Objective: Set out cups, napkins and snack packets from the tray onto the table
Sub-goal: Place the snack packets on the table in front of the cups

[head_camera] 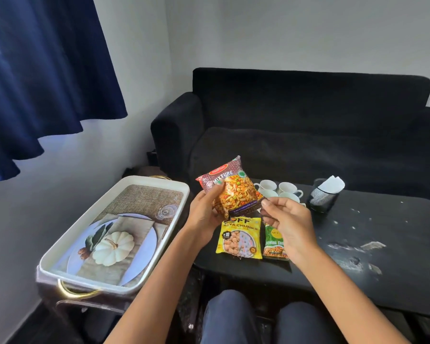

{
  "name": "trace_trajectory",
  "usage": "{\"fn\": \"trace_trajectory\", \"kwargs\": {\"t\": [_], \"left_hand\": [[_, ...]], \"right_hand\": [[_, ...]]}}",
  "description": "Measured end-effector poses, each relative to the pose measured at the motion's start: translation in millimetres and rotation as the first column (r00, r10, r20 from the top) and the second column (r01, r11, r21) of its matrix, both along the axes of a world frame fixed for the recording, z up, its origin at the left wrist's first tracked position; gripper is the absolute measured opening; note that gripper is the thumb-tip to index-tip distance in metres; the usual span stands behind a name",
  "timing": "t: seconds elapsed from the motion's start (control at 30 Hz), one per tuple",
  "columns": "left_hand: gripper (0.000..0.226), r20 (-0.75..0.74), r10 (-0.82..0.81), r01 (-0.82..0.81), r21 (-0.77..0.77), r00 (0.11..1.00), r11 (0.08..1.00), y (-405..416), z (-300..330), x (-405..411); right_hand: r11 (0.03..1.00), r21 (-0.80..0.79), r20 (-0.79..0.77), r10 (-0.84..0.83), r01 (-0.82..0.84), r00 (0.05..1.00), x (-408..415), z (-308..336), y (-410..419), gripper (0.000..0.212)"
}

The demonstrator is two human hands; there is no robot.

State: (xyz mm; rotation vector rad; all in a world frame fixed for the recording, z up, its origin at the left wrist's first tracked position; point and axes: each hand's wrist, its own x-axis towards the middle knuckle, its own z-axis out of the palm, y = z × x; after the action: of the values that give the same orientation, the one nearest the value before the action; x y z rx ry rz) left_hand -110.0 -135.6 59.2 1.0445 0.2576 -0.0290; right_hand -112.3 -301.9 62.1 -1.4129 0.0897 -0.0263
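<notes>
Now the left hand [204, 214] has the Mixture packet [230, 187], thumb laid across the front and fingers wrapped behind its lower left edge, a firm clasp. It hangs in the air above the near left part of the black table [358, 244], long axis tilted, top corner leaning away and to the right. The right hand [289, 224] comes in at the packet's lower right corner, thumb and forefinger drawn together right at that corner; whether they have actually nipped the foil or are just touching it, I cannot tell, the other fingers loosely curled.

Straight below the held packet lies the yellow soya chunks packet [240, 238], flat on the table, and just beside it to the right the green packet [274, 240], half hidden under the right hand. Beyond them stand the white cups [278, 191], clustered, and further right the dark napkin holder [322, 197] with a white napkin [332, 184] poking out.

Over to the left, the tray [174, 187] shows only its printed picture, nothing on it that I can make out.

So this looks like the last item. The move ahead, I'd judge, is down and away from the body: the free spot lies between the two flat packets and the cups, and the left hand is the one carrying
</notes>
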Motion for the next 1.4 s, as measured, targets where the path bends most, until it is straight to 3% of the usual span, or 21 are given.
{"fn": "trace_trajectory", "kwargs": {"t": [0.2,0.27,0.37,0.53,0.77,1.1,1.4], "left_hand": [[0.052,-0.011,0.037,-0.037,-0.042,0.999,0.998,-5.8,-0.7,1.0],[0.05,-0.014,0.062,-0.063,-0.068,0.998,0.996,-4.9,-0.9,1.5],[0.049,-0.002,0.083,-0.083,-0.077,0.997,0.994,-1.8,-1.2,1.8],[0.046,0.016,0.07,-0.069,-0.075,0.997,0.995,-9.2,-2.2,1.4],[0.034,0.011,0.079,-0.077,-0.083,0.997,0.994,-11.8,-5.0,2.8],[0.038,0.003,0.081,-0.081,-0.117,0.997,0.99,-17.5,-5.0,2.1],[0.045,-0.008,0.115,-0.115,-0.149,0.993,0.982,-16.9,-9.5,2.4]], "right_hand": [[0.987,0.137,-0.035,-0.081,0.085,0.996,-3.3,-5.8,2.9,0.007],[0.978,0.205,-0.085,-0.008,0.025,0.996,-8.2,-7.3,7.8,0.019],[0.977,0.163,-0.165,0.161,-0.134,0.973,-19.7,-13.8,21.2,0.039],[0.951,0.166,-0.236,0.294,-0.26,0.926,-29.7,-17.8,45.4,0.015],[0.988,0.048,-0.163,0.151,-0.145,0.975,-31.1,-23.7,50.1,0.012],[0.998,-0.011,0.01,-0.057,0.057,0.998,-31.5,-27.9,48.0,0.005],[0.98,0.091,-0.121,-0.167,0.179,0.978,-41.8,-41.0,64.5,0.01]]}}
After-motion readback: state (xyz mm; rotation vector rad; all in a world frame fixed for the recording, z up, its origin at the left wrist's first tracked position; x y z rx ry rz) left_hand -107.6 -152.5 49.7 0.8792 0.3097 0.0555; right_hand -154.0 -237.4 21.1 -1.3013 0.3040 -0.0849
